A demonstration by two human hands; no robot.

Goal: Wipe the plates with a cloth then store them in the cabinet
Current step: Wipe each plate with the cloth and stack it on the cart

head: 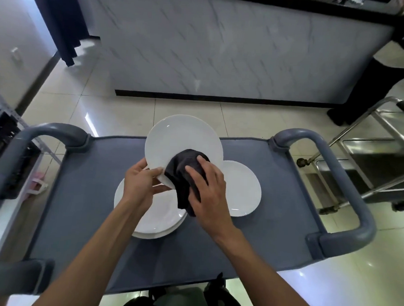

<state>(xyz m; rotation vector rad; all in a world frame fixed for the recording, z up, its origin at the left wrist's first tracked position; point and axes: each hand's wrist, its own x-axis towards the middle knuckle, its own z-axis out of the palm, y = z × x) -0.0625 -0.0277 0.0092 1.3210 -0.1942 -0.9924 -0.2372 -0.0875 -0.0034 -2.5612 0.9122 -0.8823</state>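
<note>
Left hand point(140, 181) fingers pinch a tilted white plate point(183, 141); right hand point(207, 190) fingers clutch a dark cloth point(183, 173).

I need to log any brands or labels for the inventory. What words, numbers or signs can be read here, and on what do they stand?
None can be read.
The held plate, the plate stack and the single plate show plain white faces.
The dark cloth and the grey cart bear no visible print.
The objects at the far top edge are too blurred to tell.
</note>
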